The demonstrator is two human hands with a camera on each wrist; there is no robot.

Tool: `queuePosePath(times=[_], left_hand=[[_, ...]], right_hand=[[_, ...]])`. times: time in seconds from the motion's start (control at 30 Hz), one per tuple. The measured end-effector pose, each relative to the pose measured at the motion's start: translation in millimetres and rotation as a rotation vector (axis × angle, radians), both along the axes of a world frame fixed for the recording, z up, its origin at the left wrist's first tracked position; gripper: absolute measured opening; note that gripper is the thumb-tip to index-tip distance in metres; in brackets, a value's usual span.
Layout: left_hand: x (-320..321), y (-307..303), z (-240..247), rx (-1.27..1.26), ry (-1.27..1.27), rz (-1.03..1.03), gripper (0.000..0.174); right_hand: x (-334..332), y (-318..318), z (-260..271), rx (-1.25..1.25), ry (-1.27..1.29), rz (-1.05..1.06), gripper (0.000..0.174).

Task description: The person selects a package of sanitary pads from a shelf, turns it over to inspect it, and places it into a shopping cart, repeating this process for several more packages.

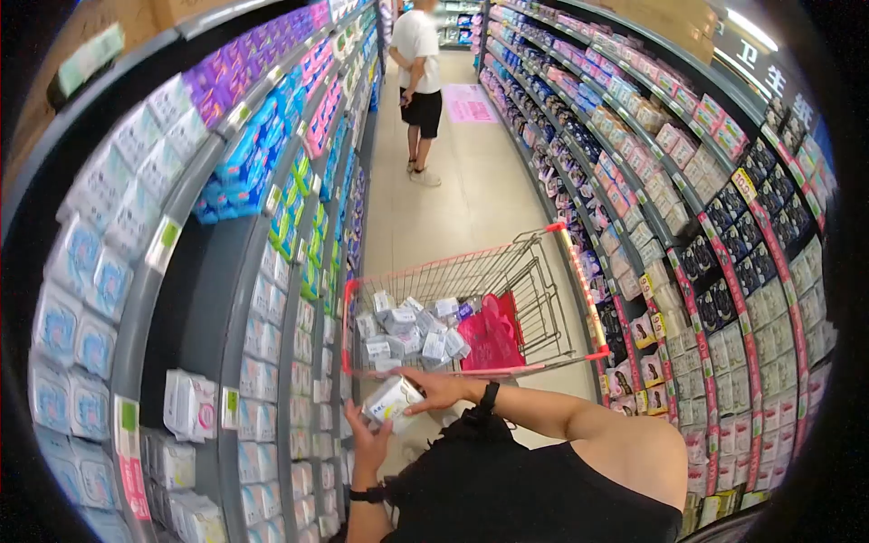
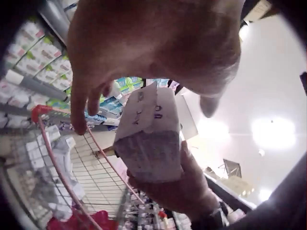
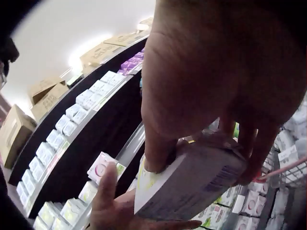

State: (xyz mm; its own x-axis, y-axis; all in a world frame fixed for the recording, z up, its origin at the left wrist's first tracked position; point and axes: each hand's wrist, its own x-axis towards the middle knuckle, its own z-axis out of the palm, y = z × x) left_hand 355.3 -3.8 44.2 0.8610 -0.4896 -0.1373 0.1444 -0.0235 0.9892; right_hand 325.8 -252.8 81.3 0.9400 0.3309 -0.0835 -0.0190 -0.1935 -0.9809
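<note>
A white pack of sanitary pads [image 1: 391, 404] is held up over the near end of the shopping cart. My right hand [image 1: 438, 391] grips it, the thumb on one side and the fingers on the other in the right wrist view. My left hand [image 1: 367, 442] is beside the pack's lower left side. In the left wrist view, that hand's fingers are spread and stand off from the pack [image 2: 148, 129]; the right wrist view has its thumb raised and its fingers close under the pack. Many similar white packs [image 1: 405, 344] lie heaped in the cart [image 1: 534, 299], alongside a red bag [image 1: 493, 337].
Tall shelves of packs flank the aisle. On the left shelf, a single white pack [image 1: 190, 405] sits by a dark gap, with more packs [image 1: 195, 516] below. Further up the aisle a person [image 1: 420, 77] in a white shirt stands on the tiled floor [image 1: 453, 208].
</note>
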Motion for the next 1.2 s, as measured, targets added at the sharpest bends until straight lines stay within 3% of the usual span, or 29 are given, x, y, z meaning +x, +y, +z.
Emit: queuePosePath(times=[0.07, 0.1, 0.17, 0.2, 0.27, 0.33, 0.47, 0.53, 0.57, 0.63, 0.67, 0.73, 0.8, 0.87, 0.97, 1.07, 1.13, 1.2], left_hand=[[4, 12, -18, -0.019, 0.043, -0.073, 0.088], [7, 20, -19, 0.072, -0.083, -0.161, 0.079], [-2, 21, -3, 0.076, -0.102, -0.161, 0.065], [-2, 16, 14, -0.013, -0.031, -0.057, 0.061], [-1, 24, 17, 0.063, -0.242, -0.133, 0.07], [-5, 27, 9, 0.008, -0.196, -0.118, 0.07], [-8, 26, 7, -0.061, -0.138, -0.073, 0.066], [-5, 28, -2, -0.052, -0.138, -0.112, 0.071], [-5, 27, -6, -0.045, -0.146, -0.103, 0.073], [1, 23, -3, -0.005, -0.209, -0.111, 0.081], [2, 22, -1, -0.073, -0.119, -0.1, 0.079], [1, 16, 12, -0.203, 0.06, -0.066, 0.077], [7, 13, 10, -0.169, -0.034, -0.058, 0.074], [12, 15, 11, -0.089, -0.086, -0.042, 0.071], [18, 18, -6, -0.011, -0.062, 0.088, 0.056], [16, 16, -4, 0.047, -0.022, 0.175, 0.039], [10, 20, -15, 0.104, 0.023, 0.175, 0.035], [4, 9, -11, 0.147, 0.04, 0.226, 0.031]], right_hand=[[1, 12, -22, -0.053, -0.164, -0.033, 0.094], [2, 18, -14, -0.093, -0.256, -0.012, 0.095], [-2, 28, -16, -0.197, -0.353, -0.029, 0.098], [-6, 30, 1, 0.057, -0.052, 0.028, 0.104], [-14, 32, 11, 0.118, 0.053, -0.023, 0.102], [-19, 29, 1, 0.223, 0.057, -0.007, 0.097], [-31, 24, -4, 0.183, 0.091, -0.014, 0.081], [-26, 21, -8, 0.107, 0.066, -0.015, 0.076], [-22, 21, -10, 0.059, 0.048, -0.036, 0.066], [-13, 17, -12, 0.037, 0.208, -0.094, 0.06], [-9, 14, -14, 0.029, 0.287, -0.121, 0.058], [-4, 9, -20, 0.323, 0.456, -0.253, 0.052], [5, -8, -67, 0.687, 0.535, -0.321, 0.049], [13, -41, -108, 0.757, 0.728, -0.423, 0.051], [22, -91, -167, 0.765, 0.923, -0.868, 0.055], [29, -150, -292, 0.952, 0.616, -0.962, 0.056], [37, -166, -251, 0.964, 1.042, -0.787, 0.063], [55, -143, -197, 0.781, 0.902, -0.428, 0.067]])
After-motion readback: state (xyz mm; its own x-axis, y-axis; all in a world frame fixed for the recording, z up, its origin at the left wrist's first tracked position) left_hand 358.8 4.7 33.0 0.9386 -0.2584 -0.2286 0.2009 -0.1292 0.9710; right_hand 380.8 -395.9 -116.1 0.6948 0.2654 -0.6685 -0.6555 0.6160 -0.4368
